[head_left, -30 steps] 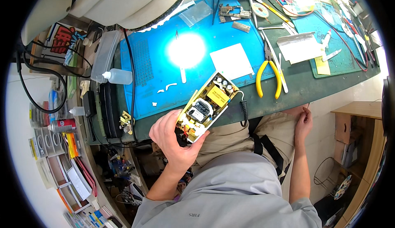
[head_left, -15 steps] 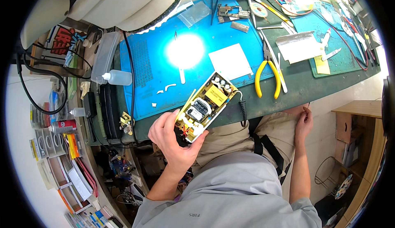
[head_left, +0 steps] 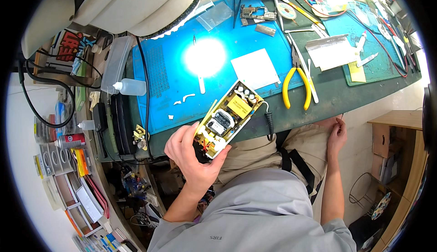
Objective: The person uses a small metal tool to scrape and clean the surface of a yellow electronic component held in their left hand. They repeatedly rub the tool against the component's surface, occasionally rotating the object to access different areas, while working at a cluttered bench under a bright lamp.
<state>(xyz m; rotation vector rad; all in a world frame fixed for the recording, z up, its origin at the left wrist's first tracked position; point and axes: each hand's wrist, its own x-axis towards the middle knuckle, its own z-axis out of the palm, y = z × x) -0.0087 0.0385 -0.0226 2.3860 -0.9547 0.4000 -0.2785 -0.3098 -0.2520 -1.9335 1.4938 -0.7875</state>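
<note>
My left hand (head_left: 190, 153) grips the lower end of an opened power adapter (head_left: 228, 119), thumb on one side and fingers on the other. Its white casing lies open upward, showing a circuit board with a yellow transformer, capacitors and a dark coil. From the adapter's right side hangs a short cable with a black strain relief (head_left: 269, 123). The adapter is held tilted over the bench's front edge. My right hand (head_left: 337, 136) is down by my right knee, its fingers closed together; a thin dark tip shows at them, too small to name.
A bright light spot falls on the blue work mat (head_left: 177, 88). Yellow-handled pliers (head_left: 297, 86), a white sheet (head_left: 256, 68) and a folded metal plate (head_left: 331, 52) lie beyond the adapter. At left stands a plastic bottle (head_left: 132, 87); a large white microscope-like body (head_left: 136, 6) overhangs.
Nearly everything stays where it was. The adapter and both hands hold the same places, with only a very slight shift of the whole view.
</note>
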